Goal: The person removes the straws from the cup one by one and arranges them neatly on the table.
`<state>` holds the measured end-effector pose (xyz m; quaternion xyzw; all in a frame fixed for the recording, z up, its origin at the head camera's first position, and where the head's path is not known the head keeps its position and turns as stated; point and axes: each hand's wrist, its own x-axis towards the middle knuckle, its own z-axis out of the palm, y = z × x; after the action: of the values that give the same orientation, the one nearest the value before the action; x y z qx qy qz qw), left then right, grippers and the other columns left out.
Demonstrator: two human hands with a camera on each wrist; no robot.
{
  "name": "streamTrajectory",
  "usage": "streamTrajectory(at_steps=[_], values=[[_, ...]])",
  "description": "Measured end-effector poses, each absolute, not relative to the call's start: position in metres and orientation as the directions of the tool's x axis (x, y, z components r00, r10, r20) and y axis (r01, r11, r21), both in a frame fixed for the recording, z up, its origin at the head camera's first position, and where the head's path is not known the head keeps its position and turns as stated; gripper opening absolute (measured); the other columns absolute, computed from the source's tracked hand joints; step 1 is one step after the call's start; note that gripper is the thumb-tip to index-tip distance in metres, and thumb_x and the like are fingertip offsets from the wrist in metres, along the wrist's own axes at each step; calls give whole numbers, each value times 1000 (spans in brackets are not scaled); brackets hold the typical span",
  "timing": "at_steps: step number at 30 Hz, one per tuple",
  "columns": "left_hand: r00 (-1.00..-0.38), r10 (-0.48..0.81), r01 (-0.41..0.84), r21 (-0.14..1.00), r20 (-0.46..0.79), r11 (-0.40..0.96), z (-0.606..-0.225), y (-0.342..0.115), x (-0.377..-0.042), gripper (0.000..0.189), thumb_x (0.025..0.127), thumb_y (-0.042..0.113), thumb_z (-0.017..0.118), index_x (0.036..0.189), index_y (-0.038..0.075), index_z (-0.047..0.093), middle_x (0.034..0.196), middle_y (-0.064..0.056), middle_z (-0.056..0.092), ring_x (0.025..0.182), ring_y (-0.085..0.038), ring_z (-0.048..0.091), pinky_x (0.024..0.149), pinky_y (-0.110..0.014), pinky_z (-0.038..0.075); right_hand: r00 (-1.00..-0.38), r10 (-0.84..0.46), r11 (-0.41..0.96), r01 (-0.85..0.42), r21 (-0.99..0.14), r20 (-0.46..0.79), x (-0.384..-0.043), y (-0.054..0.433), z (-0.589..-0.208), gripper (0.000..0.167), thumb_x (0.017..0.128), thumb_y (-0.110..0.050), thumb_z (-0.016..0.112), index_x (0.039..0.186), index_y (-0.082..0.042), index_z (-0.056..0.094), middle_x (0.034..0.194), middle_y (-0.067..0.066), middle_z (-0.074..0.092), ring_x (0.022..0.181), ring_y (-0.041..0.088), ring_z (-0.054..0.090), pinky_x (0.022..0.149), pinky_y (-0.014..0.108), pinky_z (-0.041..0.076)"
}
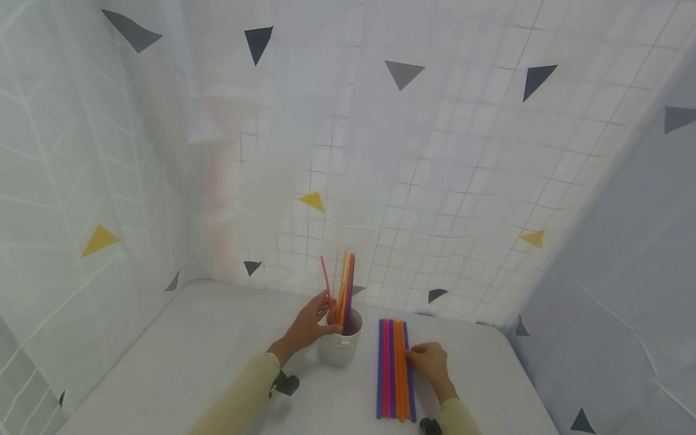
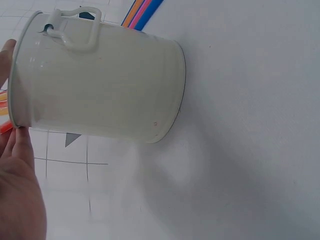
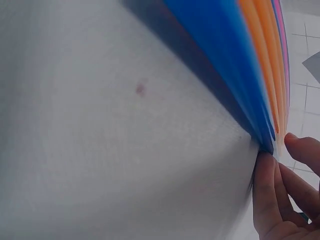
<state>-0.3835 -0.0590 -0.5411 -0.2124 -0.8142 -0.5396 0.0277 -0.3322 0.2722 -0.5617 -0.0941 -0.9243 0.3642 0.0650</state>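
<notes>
One cup (image 1: 338, 351), head view: stood upright on the surface (image 1: 239, 326), straws (image 1: 348, 293) leaning inside; left hand (image 1: 307, 326) curled round its rim, right hand (image 1: 432, 362) at a row of straws (image 1: 393, 368) just to the right.
Handle (image 2: 94, 35), left wrist view: jutted from the cup's side, thumb and fingers at opposite sides of the rim.
Blue straw (image 3: 225, 60), right wrist view: touched by fingertips; whether they pinched it could not be told.

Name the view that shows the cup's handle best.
The left wrist view: there the handle appears large, its loop plainly standing out from the cup. The head view shows it only small, on the cup's near side; the right wrist view does not show it.
</notes>
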Motion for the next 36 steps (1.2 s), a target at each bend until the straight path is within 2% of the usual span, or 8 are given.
streamTrajectory(at_steps=[6, 13, 19, 25, 36], values=[[-911, 309, 374, 861, 273, 345, -541, -58, -382, 96, 81, 32, 80, 155, 14, 22, 143, -8, 49, 133, -23, 47, 103, -39, 43, -973, 218, 716, 109, -689, 73, -333, 274, -563, 34, 82, -21, 77, 95, 10, 71, 85, 18, 71, 80, 30, 68, 71, 45, 58], [-912, 308, 370, 868, 272, 331, -538, -58, -380, 96, 81, 32, 81, 155, 14, 23, 143, -9, 48, 133, -24, 47, 104, -41, 43, -959, 240, 700, 65, -711, 148, -346, 274, -561, 32, 84, -20, 75, 99, 8, 71, 84, 16, 71, 73, 25, 69, 65, 40, 59], [-918, 306, 353, 870, 252, 345, -537, -60, -380, 97, 80, 36, 80, 155, 15, 22, 145, -9, 47, 132, -26, 47, 104, -43, 43, -957, 222, 685, 18, -728, 186, -354, 268, -548, 33, 86, -24, 75, 100, 6, 72, 84, 15, 72, 68, 20, 69, 65, 40, 59], [-918, 312, 351, 869, 245, 349, -538, -59, -381, 98, 81, 37, 80, 155, 10, 21, 145, -10, 47, 133, -26, 47, 104, -44, 43, -945, 215, 706, -24, -708, 247, -361, 260, -531, 33, 84, -29, 76, 99, 0, 74, 81, 9, 72, 68, 18, 68, 66, 38, 58], [-917, 316, 352, 865, 242, 358, -535, -59, -379, 97, 82, 33, 80, 155, 9, 21, 144, -10, 48, 133, -25, 47, 104, -41, 42, -926, 201, 661, -113, -741, 319, -375, 231, -500, 26, 86, -22, 75, 101, -1, 74, 89, 11, 72, 73, 20, 70, 63, 33, 59]])
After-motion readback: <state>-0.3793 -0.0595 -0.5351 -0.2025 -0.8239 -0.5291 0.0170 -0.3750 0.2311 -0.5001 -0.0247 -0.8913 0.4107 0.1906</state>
